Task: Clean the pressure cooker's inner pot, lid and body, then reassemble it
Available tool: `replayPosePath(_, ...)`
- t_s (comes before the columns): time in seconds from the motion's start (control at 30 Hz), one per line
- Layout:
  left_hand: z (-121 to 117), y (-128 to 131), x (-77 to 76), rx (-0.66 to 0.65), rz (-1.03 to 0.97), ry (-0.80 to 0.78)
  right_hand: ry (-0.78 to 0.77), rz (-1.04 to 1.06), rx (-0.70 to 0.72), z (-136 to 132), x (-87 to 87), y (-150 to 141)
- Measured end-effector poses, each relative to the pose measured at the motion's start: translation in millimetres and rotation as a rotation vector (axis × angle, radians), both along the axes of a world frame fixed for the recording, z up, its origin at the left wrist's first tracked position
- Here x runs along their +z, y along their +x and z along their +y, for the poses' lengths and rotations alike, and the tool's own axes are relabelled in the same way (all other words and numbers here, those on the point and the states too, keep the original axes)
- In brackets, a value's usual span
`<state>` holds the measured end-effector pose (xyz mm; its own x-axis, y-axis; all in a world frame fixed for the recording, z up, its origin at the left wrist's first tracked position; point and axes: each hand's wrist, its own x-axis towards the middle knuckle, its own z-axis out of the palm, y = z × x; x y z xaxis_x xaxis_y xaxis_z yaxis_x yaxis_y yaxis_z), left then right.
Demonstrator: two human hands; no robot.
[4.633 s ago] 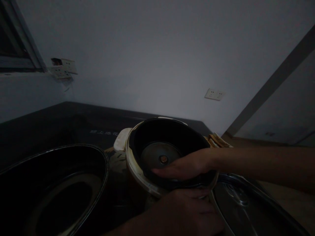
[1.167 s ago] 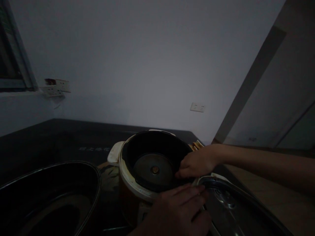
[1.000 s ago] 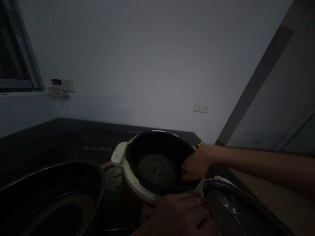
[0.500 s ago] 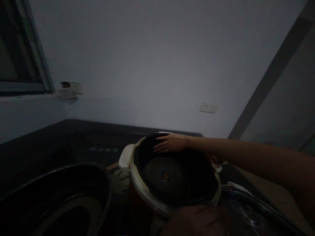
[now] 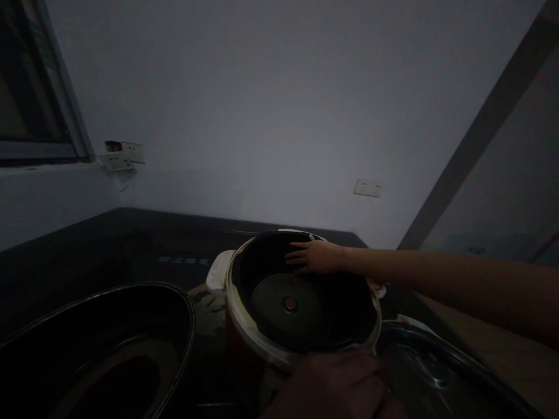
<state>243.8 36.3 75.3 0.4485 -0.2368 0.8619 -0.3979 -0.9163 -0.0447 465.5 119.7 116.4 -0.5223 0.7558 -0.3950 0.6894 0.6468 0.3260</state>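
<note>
An electric pressure cooker (image 5: 248, 340) with a pale rim and white side handles stands uncovered. Inside, a grey heating plate (image 5: 271, 297) with a small round sensor (image 5: 289, 304) shows at the bottom. My right hand (image 5: 317, 257) reaches over from the right, fingers spread against the dark inner wall at the far side, holding nothing. Low in the picture, dim and partly cut off, my left hand (image 5: 336, 384) has its fingers curled at the cooker's near rim. Its fingertips are hidden.
A large black pan (image 5: 192, 326) sits left of the cooker. At the right lies a dark-rimmed transparent lid (image 5: 430, 372). Both are on a black glossy tabletop (image 5: 131, 238) against a pale wall with a socket (image 5: 367, 187). A window (image 5: 35, 81) is at the upper left.
My right hand has slid slightly right and down along the far inner wall, its fingers spreading wider. My left hand stays at the near rim. The view has shifted a little.
</note>
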Motion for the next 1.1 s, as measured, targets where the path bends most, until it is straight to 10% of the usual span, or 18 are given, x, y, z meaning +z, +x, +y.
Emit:
replayPosePath(0.43, -2.7, -17.4, 12.5, 0.045, 0.063, 0.177, -0.598, 0.125, -0.764, -67.5, 34.6, -63.4)
replayPosePath(0.7, -3.6, -19.0, 7.1, 0.119, 0.075, 0.154, -0.924, 0.815, -1.224, -71.4, 33.0, -98.2)
replayPosePath(1.1, -0.6, -6.7, 1.6, 0.075, 0.115, 0.04, -0.868, 1.52, -1.231, -54.7, 8.8, -141.3)
